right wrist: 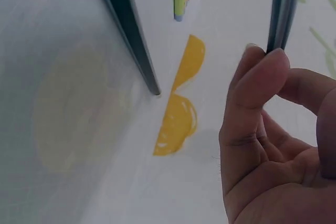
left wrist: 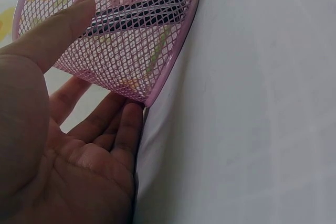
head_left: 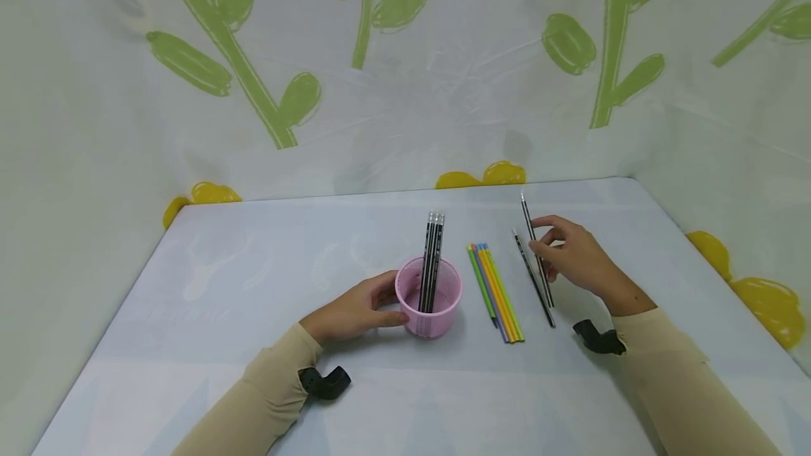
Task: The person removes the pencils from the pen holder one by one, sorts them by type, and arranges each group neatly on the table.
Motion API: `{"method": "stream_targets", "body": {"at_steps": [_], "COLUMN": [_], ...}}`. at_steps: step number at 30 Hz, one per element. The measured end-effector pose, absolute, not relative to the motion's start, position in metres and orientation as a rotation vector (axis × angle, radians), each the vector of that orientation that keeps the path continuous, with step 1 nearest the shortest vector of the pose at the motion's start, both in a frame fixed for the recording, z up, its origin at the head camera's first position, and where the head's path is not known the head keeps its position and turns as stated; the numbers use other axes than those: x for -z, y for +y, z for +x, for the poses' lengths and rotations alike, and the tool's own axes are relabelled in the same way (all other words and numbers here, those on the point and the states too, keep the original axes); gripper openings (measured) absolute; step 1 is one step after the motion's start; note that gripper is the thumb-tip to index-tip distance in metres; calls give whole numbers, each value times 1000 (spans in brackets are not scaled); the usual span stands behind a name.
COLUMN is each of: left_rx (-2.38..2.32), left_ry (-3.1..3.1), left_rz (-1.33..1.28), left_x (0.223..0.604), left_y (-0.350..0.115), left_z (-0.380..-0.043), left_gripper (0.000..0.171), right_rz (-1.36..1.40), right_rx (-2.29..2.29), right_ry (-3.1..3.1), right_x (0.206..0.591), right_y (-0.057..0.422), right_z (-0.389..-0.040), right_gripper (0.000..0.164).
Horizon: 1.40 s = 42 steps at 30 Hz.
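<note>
A pink mesh pen cup [head_left: 428, 324] stands upright on the table with several black-and-silver striped pencils [head_left: 431, 259] leaning in it. My left hand [head_left: 361, 305] holds the cup from the left; its thumb [left wrist: 68, 30] lies along the mesh and the fingers reach round the other side. To the right, my right hand [head_left: 573, 255] pinches a striped pencil [head_left: 528, 217] between thumb and fingers, tilted over the table. Another striped pencil [head_left: 532, 273] lies just left of that hand. In the right wrist view, the pinched pencil [right wrist: 284, 11] rises from the fingertips.
Between the cup and the striped pencil lies a row of coloured pencils [head_left: 495, 294] in green, purple and yellow. A white table [head_left: 222, 371] spreads under everything. Behind it hangs a pale sheet [head_left: 456, 111] with green leaf prints and yellow shapes.
</note>
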<state>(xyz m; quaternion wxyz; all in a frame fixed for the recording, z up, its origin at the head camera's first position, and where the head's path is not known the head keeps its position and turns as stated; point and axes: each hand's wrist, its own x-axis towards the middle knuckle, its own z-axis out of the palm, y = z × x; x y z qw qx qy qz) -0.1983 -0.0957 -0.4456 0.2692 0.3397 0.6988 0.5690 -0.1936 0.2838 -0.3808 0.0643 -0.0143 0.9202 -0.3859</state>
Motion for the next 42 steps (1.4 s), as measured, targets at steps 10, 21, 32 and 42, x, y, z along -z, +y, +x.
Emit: {"method": "stream_targets", "body": {"at_steps": [10, 21, 32, 42], "left_rx": [-1531, -1526, -1527, -1521], "left_ry": [1895, 1887, 1884, 1896], "left_rz": [923, 912, 927, 906], "left_x": [447, 448, 445, 446], "left_y": [-97, -95, -97, -97], "left_z": [-199, -200, -202, -200], "left_gripper": [66, 67, 67, 66], "right_rz": [0, 0, -44, -39], "right_rx": [1068, 948, 870, 865], "right_ry": [2710, 2688, 2658, 2648], "right_x": [392, 395, 398, 404], "right_y": [288, 291, 294, 293], "right_z": [-200, -197, -200, -200], "right_gripper": [53, 52, 54, 55]}}
